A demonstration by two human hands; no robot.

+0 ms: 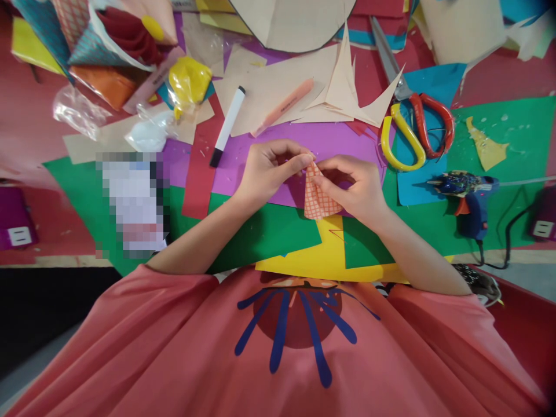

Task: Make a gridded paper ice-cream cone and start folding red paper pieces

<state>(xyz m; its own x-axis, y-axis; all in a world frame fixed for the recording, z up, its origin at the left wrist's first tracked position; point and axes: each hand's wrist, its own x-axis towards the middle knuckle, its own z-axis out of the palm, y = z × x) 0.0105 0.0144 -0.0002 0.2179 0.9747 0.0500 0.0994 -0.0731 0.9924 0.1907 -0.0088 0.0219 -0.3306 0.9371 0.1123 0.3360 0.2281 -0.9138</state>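
Observation:
A small cone of orange-and-white checked paper or cloth [317, 197] hangs between my hands, its narrow tip upward. My left hand [278, 168] pinches that tip between thumb and fingers. On the cone's right side, my right hand [354, 185] grips the edge, thumb in front and fingers behind. The wide lower end hangs above green and yellow sheets. Whether the cone is glued along a seam cannot be seen.
Scissors [403, 110] with red and yellow handles lie right of a cut cream sheet [339, 87]. A blue glue gun [471, 202] rests on green card at right. A white marker [228, 124], an orange pen [284, 104], a yellow packet [189, 81] and a blurred-out phone-like object [134, 202] lie leftward.

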